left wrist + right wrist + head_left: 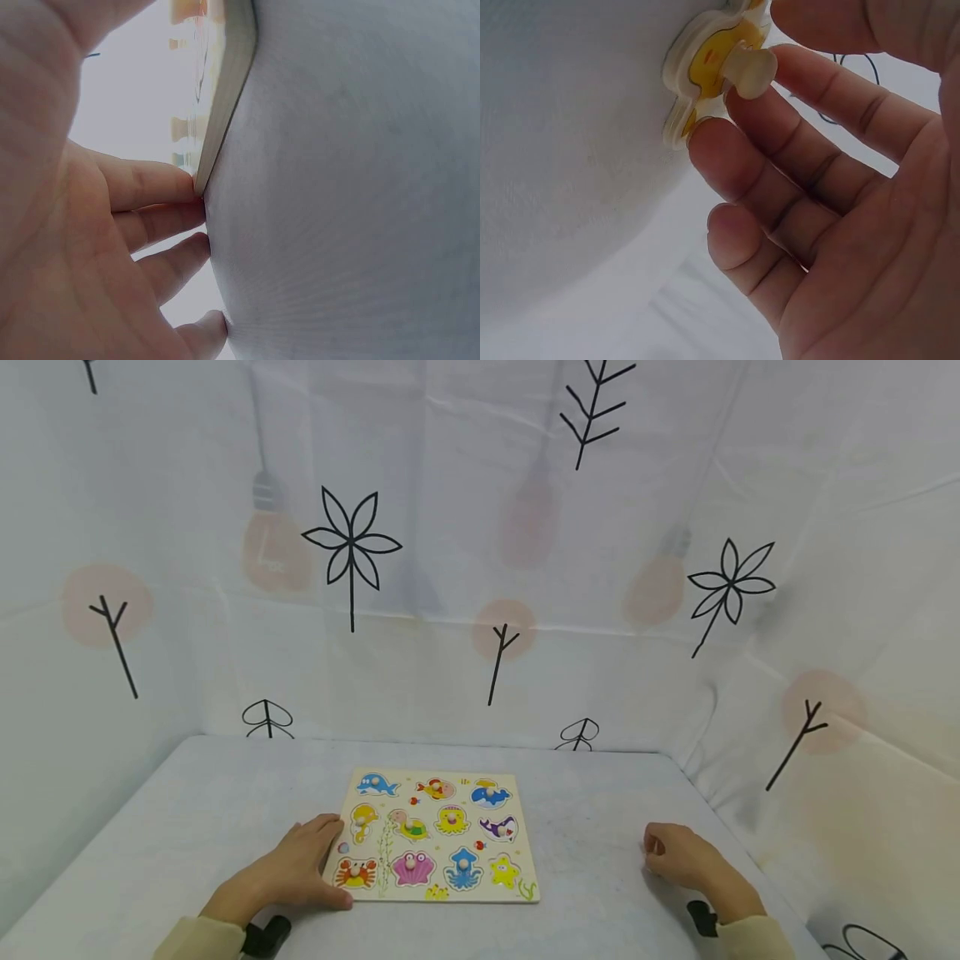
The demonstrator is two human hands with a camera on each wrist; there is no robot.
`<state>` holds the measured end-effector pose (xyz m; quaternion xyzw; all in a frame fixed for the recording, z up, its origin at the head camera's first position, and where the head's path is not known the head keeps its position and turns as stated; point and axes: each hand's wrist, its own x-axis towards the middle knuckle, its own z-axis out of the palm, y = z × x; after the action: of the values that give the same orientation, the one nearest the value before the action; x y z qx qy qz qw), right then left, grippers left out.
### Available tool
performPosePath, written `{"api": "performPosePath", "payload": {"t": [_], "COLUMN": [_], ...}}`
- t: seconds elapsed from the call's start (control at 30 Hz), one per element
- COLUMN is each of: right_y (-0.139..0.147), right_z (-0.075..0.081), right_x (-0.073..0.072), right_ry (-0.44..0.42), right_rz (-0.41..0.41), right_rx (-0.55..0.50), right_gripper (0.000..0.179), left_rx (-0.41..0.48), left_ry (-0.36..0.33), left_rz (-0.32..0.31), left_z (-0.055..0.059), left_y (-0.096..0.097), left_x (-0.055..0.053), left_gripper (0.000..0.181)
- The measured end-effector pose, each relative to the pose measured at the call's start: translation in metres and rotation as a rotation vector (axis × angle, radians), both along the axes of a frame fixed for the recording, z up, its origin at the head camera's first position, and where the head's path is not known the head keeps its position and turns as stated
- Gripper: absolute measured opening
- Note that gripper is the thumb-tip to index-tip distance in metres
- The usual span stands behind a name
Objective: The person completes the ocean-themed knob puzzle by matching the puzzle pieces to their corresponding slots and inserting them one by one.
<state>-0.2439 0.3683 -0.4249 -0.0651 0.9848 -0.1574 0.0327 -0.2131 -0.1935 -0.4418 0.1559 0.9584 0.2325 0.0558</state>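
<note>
A cream wooden peg puzzle board [468,893] with sea-animal pictures lies flat on the table. My left hand [288,867] rests at its left side, with the thumb near the front corner. In the left wrist view, fingertips [180,187] touch the board's edge [225,97]. Right of the board, my right hand [686,860] is low over the table, fingers curled. The right wrist view shows its fingers at the pale knob of a yellow puzzle piece [709,66], which is close to the table surface. The head view hides this piece behind the hand.
The white table surface [592,827] extends around the board and between the hands. A white cloth [450,685] printed with plants and bulbs hangs behind the table and along both sides. Each wrist wears a dark strap; the left strap [267,937] is beside the sleeve.
</note>
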Motion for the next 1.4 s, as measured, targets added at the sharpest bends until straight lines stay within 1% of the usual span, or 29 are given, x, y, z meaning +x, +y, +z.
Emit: {"api": "performPosePath", "payload": {"t": [0.37, 0.63, 0.77, 0.97, 1.17, 1.3, 1.4], "right_y": [0.007, 0.008, 0.008, 0.008, 0.002, -0.009, -0.018], "right_z": [-0.002, -0.002, -0.002, -0.003, -0.004, -0.003, -0.002], "right_x": [0.004, 0.005, 0.006, 0.003, -0.001, -0.001, -0.002], "right_ry": [-0.006, 0.014, 0.018, 0.023, 0.063, 0.079, 0.1], "right_rz": [0.014, 0.043, 0.041, 0.04, 0.092, 0.141, 0.182], "right_rx": [-0.014, -0.004, -0.007, -0.003, -0.006, -0.035, -0.046], "right_gripper": [0.015, 0.015, 0.015, 0.015, 0.016, 0.012, 0.013], "left_rx": [0.002, 0.0, -0.001, 0.005, 0.007, 0.007, 0.007], "left_ry": [-0.006, -0.008, -0.001, -0.007, -0.015, -0.008, -0.002], "left_rz": [-0.001, 0.001, -0.002, -0.001, 0.006, 0.006, 0.005], "left_z": [0.0, -0.001, -0.001, -0.001, 0.001, 0.0, -0.001], "left_y": [0.0, 0.0, 0.0, 0.0, 0.0, 0.0, 0.0], "left_x": [0.0, 0.001, 0.001, 0.001, 0.001, 0.001, 0.0], "left_gripper": [0.115, 0.116, 0.116, 0.115, 0.115, 0.115, 0.115]}}
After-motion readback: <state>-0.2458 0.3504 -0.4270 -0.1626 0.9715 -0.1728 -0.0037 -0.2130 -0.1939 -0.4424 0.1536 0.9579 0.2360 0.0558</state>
